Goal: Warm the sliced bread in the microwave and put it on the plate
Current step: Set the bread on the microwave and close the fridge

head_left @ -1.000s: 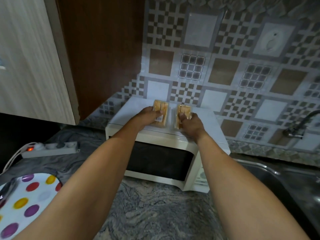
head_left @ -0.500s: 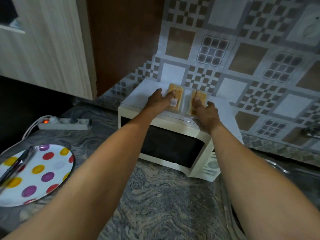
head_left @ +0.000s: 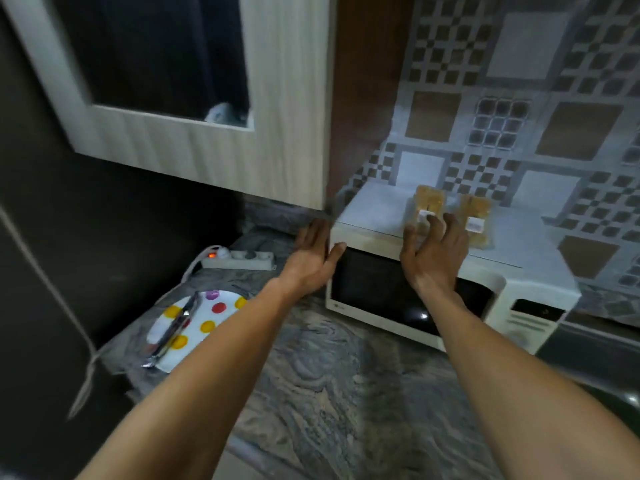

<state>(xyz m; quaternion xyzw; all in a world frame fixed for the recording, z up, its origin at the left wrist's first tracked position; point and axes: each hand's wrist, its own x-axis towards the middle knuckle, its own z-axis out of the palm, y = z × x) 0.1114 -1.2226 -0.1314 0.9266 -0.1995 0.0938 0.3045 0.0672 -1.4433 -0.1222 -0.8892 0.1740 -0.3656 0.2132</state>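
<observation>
Grey marbled stone bench (head_left: 346,382) lies open before the white boxy microwave (head_left: 519,306). A pale wood-grain wall cabinet (head_left: 284,133) overhangs its left corner.

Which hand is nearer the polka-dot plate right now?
Left. The left hand is at the microwave's left front corner, above and right of the plate. The right hand is farther right, reaching to the bread packs on top.

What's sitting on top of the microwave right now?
Two wrapped bread packs lie on the microwave. The right hand covers the left pack's near end.
</observation>
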